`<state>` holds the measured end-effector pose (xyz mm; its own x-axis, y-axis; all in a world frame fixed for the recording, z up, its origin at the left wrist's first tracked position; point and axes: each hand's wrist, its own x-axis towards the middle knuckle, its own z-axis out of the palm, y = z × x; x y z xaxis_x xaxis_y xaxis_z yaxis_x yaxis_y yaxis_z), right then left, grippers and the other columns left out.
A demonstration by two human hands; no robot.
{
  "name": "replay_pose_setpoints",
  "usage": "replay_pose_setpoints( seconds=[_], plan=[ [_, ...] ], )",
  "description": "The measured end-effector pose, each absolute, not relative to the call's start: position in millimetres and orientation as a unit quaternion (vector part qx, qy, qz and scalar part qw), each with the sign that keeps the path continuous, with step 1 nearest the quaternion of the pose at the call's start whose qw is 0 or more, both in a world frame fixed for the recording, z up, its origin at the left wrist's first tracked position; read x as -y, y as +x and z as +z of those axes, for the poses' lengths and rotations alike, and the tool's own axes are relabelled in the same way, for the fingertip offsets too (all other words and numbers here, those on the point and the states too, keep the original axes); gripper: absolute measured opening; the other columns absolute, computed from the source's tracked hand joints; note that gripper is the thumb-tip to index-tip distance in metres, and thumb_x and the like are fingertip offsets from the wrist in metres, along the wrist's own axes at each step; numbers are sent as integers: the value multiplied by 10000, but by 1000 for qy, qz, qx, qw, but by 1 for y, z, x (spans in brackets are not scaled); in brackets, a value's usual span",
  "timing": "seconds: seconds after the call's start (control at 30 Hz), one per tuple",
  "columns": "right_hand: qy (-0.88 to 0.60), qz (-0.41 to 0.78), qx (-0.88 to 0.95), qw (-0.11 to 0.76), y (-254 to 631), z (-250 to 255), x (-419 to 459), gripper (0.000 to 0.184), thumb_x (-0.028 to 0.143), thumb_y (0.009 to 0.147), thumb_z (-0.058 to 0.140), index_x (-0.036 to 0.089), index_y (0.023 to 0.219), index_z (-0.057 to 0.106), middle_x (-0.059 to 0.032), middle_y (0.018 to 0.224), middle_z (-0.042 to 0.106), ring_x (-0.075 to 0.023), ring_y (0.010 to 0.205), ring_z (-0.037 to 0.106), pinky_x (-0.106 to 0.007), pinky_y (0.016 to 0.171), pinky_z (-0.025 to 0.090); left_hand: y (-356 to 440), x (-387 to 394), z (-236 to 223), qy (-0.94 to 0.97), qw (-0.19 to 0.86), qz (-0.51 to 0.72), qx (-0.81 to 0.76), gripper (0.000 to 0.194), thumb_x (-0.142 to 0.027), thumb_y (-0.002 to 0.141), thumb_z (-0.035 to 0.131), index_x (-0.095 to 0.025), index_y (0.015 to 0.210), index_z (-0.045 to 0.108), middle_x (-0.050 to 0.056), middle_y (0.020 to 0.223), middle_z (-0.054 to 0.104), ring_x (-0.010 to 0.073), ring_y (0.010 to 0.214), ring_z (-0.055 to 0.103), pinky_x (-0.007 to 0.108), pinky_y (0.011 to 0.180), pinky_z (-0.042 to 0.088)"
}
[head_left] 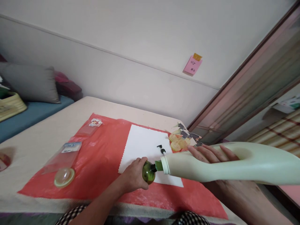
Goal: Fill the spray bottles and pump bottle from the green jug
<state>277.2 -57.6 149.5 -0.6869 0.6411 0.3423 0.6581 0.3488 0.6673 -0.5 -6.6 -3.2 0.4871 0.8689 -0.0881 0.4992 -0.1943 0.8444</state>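
My left hand (134,175) is closed round a small round translucent green bottle (149,175). A black neck and a green funnel-like piece (159,165) sit between this bottle and the mouth of a large pale green jug (187,165). My right hand (217,154) grips the jug by its handle and holds it tipped nearly level, its threaded mouth facing left. Whether liquid is flowing I cannot tell. A black pump head (161,149) shows just behind the jug's mouth, over a white scallop-edged sheet (142,140).
A red plastic sheet (100,168) covers part of the pale table (117,109). On its left lie clear labelled bags (67,153) and a round clear-domed item (64,177). Yellowish round pieces (179,142) and dark cut-outs (187,132) lie at right. A pink note (192,65) hangs on the wall.
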Motion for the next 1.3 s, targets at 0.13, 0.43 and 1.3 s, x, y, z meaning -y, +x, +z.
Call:
replay_pose_setpoints(
  seconds=[0.13,0.43,1.3],
  plan=[
    [-374,-429,822,7,273,154,56,486,161,918,474,158,1404,491,-126,1242,698,-342,1128,621,-577,1005,397,-1,7,-1,740,443,212,-459,819,-217,515,801,-207,1272,489,76,1196,574,289,1086,546,368,924,452],
    [-369,-440,819,3,269,159,55,537,123,913,457,177,1447,454,-137,1287,680,-343,1154,623,-587,1009,396,-3,8,4,741,441,218,-458,710,-224,526,786,-211,1185,519,55,1111,572,275,1019,552,348,835,446],
    [-329,-505,798,-17,239,180,50,484,157,940,483,189,1423,493,-138,1186,698,-328,1098,623,-562,995,403,-9,5,3,746,409,213,-481,705,-272,483,780,-248,1133,510,49,1111,580,269,987,572,317,724,439]
  ],
)
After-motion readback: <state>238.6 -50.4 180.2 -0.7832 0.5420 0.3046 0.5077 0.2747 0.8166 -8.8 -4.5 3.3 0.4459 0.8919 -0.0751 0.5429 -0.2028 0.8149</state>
